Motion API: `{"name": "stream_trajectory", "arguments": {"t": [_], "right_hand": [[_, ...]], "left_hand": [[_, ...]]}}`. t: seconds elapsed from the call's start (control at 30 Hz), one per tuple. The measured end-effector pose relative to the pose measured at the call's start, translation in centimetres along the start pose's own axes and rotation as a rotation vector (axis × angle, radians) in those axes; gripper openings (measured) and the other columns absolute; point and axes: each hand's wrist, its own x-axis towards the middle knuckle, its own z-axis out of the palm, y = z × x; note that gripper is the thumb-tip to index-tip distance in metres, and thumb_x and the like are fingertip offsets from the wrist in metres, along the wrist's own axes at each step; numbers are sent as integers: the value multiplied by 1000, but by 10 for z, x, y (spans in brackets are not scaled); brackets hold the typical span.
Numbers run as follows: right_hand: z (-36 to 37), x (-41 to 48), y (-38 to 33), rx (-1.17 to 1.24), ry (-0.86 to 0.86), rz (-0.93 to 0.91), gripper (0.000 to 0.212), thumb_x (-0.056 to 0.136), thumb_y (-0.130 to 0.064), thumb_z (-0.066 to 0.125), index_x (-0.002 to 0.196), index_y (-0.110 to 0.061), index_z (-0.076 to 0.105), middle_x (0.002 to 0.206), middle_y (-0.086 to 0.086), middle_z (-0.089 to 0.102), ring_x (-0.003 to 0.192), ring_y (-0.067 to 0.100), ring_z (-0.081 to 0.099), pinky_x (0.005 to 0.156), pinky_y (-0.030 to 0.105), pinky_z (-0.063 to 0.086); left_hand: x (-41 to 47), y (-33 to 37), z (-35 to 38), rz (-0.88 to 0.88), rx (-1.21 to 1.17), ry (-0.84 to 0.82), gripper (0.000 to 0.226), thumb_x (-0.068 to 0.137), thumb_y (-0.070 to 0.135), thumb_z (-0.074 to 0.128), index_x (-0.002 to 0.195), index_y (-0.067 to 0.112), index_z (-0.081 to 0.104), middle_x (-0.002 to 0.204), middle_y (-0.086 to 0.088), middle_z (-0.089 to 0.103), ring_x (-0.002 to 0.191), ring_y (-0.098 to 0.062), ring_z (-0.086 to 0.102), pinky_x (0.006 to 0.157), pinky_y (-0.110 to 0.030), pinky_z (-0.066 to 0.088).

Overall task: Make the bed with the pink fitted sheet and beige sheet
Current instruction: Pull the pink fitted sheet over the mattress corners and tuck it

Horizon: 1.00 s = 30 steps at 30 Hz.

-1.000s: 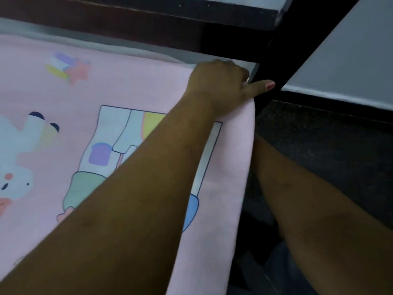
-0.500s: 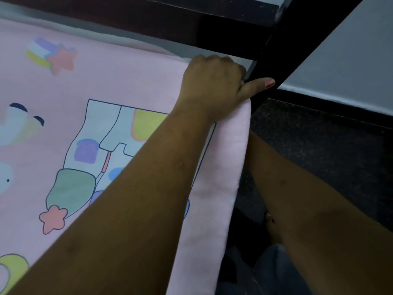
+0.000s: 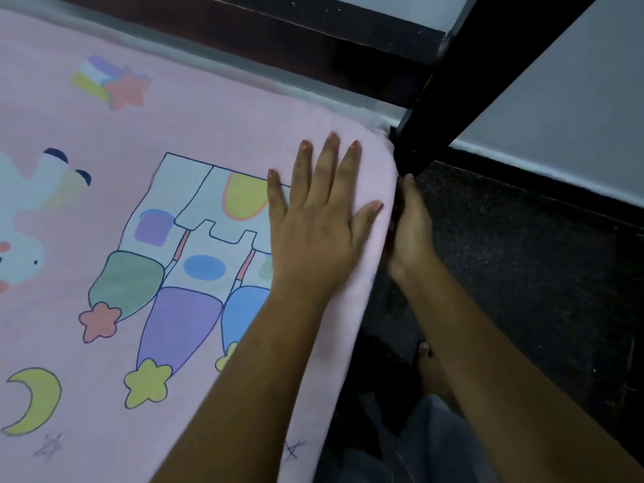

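The pink fitted sheet [image 3: 216,127], printed with a rocket, stars and a moon, lies smooth over the mattress and wraps its far right corner. My left hand [image 3: 320,221] lies flat on the sheet near that corner, fingers straight and spread. My right hand [image 3: 409,235] is against the mattress's right side just below the corner, its fingers pointing up along the sheet's edge and partly hidden by it. It holds nothing that I can see. No beige sheet is in view.
A black bed post [image 3: 449,99] stands right at the corner, with a dark frame rail [image 3: 278,40] along the far edge. Dark speckled floor [image 3: 522,273] and a grey wall [image 3: 575,106] lie to the right. My bare foot [image 3: 428,364] is beside the bed.
My left hand let go of the sheet's corner and now lies flat on top. My right hand came up from under the edge into view beside the corner.
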Motion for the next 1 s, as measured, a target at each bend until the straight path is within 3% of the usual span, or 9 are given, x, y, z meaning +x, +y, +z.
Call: {"name": "stream_trajectory", "arguments": {"t": [0.17, 0.23, 0.3, 0.37, 0.43, 0.57, 0.67, 0.73, 1.0], "right_hand": [[13, 5, 7, -92, -72, 128, 43, 105, -36, 24, 136, -13, 42, 128, 3, 57, 106, 12, 61, 72, 11, 51], [12, 13, 9, -327, -76, 103, 45, 105, -31, 28, 145, -14, 33, 140, 2, 48, 115, 13, 56, 76, 15, 48], [6, 14, 1, -459, -49, 144, 41, 103, -27, 35, 139, -9, 42, 125, 1, 55, 93, 12, 60, 68, 22, 46], [-3, 3, -16, -588, 163, -20, 31, 98, -18, 43, 124, -6, 55, 113, 8, 60, 89, 17, 59, 69, 22, 42], [-8, -26, -37, -669, 319, -472, 24, 92, -8, 45, 111, -6, 60, 109, 12, 61, 94, 19, 56, 74, 13, 38], [31, -91, -36, -974, -320, -1103, 33, 88, -19, 46, 115, -9, 61, 121, 9, 58, 113, 25, 52, 100, 28, 36], [66, -87, -5, -1540, -846, -1360, 46, 91, -42, 39, 132, -26, 55, 141, 1, 51, 130, 25, 45, 109, 46, 30], [77, -63, -3, -1792, -961, -1358, 58, 89, -56, 25, 138, -35, 47, 148, -5, 42, 138, 24, 36, 113, 47, 19], [89, -21, -49, -1890, -296, -1030, 64, 98, -51, 28, 153, -19, 14, 159, 0, 16, 141, 35, 21, 113, 48, 16]], "left_hand": [[0, 6, 19, -75, 60, -50, 59, 97, 53, 21, 150, 28, 19, 158, 1, 16, 147, -25, 9, 115, -53, 3], [2, 5, 12, -100, 71, -63, 59, 96, 53, 20, 150, 29, 18, 159, 1, 15, 147, -25, 8, 115, -52, 2], [-2, 9, 3, -103, 18, -117, 61, 95, 53, 18, 151, 29, 16, 159, 3, 11, 147, -23, 4, 115, -52, 0], [-9, 15, -8, -56, -123, -124, 58, 96, 48, 22, 151, 28, 17, 159, 3, 10, 147, -20, 3, 117, -49, 4], [-28, 18, -21, -118, -292, -16, 52, 99, 36, 31, 149, 26, 23, 158, 4, 16, 147, -17, 7, 116, -42, 6], [-89, -13, -35, -564, -384, 217, 52, 96, 26, 32, 148, 24, 27, 157, 6, 21, 146, -14, 6, 115, -37, 4], [-136, -47, -36, -865, -230, 134, 54, 97, 31, 33, 149, 21, 23, 158, 1, 18, 146, -20, 8, 115, -49, 9], [-154, -50, -32, -958, -136, 10, 56, 98, 40, 28, 150, 22, 19, 158, 1, 16, 146, -21, 7, 114, -52, 9], [-147, -12, -19, -749, -75, -142, 75, 82, 60, -5, 151, 30, 2, 160, 5, 0, 147, -22, -7, 116, -45, -1]]}}
